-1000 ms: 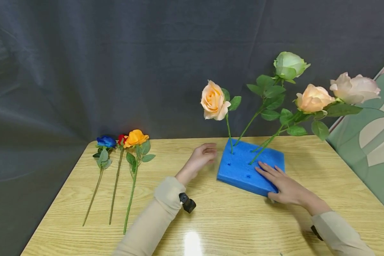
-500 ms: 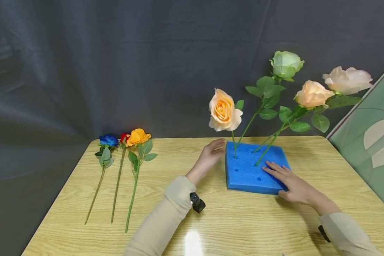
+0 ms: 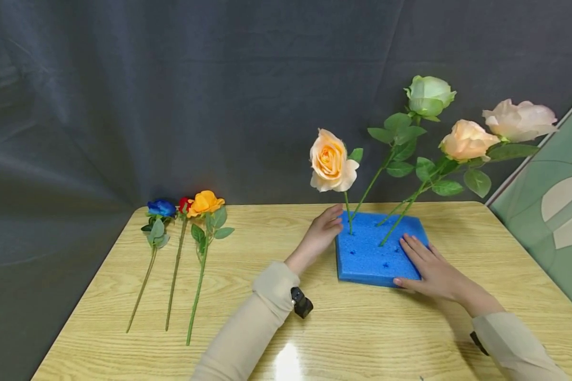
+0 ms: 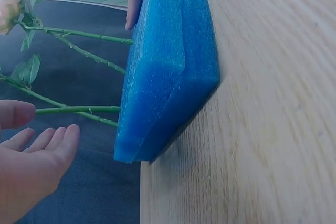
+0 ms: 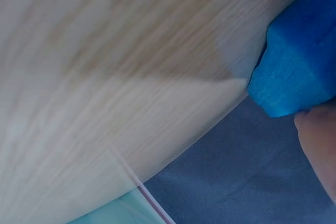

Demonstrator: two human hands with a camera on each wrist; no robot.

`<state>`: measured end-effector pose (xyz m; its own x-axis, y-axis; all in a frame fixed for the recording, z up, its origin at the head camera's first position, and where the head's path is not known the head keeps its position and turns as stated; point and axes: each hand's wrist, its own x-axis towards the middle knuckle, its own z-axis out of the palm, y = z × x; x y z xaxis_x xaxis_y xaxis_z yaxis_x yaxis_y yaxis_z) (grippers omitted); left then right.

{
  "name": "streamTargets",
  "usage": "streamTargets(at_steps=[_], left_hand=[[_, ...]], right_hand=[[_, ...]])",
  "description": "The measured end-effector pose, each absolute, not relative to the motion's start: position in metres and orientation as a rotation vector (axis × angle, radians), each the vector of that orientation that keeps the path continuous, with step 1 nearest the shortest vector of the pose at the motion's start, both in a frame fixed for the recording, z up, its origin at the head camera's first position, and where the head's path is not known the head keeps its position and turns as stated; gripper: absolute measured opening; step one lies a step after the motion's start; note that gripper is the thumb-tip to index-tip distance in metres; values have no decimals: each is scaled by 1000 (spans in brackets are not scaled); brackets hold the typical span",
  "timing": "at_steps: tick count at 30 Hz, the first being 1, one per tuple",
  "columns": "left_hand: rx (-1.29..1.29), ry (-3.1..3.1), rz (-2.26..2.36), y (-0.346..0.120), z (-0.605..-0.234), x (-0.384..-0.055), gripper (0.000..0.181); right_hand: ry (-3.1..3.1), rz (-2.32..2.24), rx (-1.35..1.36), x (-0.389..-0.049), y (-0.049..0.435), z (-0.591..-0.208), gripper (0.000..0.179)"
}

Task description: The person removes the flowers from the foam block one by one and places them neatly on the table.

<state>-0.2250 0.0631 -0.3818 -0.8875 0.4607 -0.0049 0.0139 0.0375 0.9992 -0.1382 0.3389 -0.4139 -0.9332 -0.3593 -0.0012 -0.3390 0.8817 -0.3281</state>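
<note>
A blue foam block [image 3: 364,267] with several small holes in its top lies on the wooden table. Four-sided and flat, it bears upright artificial roses: a peach rose [image 3: 332,161] at its left, a green rose [image 3: 429,96] behind, another peach rose [image 3: 468,140] and a pale pink rose [image 3: 519,120] leaning right. My left hand [image 3: 320,233] is at the block's back left edge, fingers loosely bent; in the left wrist view its thumb [image 4: 17,114] and fingers are near a green stem [image 4: 79,109]. My right hand [image 3: 431,272] rests with spread fingers on the block's right front part.
On the table's left lie a blue rose [image 3: 161,208], a red rose [image 3: 185,205] and an orange rose [image 3: 205,203], stems toward the front. A dark curtain [image 3: 248,106] hangs behind the table. A patterned panel [image 3: 562,201] stands at the right.
The block has turned to sit squarer to the table, its roses shifting with it. My left hand has come right to the block's edge. The right hand's fingers and thumb have shifted on the block.
</note>
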Motion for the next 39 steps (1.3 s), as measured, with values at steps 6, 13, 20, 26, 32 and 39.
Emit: streamTargets(at_steps=[6,13,20,26,32,39], left_hand=[[516,1953,1921,66,-379,-224,52],[551,1956,1945,69,-381,-226,49],[502,1995,1930,70,-382,-225,44],[466,2027,1955,70,-383,-225,40],[424,1965,2060,72,-388,-225,40],[542,1900,2181,71,-393,-227,60]], right_hand=[[2955,-509,-495,-141,336,-412,93],[2971,-493,-487,-142,336,-413,94],[2987,-495,-493,-141,335,-417,94],[2983,-496,-484,-140,336,-417,94],[2989,-497,-489,-140,336,-417,94],[2992,-498,-492,-140,335,-417,95]])
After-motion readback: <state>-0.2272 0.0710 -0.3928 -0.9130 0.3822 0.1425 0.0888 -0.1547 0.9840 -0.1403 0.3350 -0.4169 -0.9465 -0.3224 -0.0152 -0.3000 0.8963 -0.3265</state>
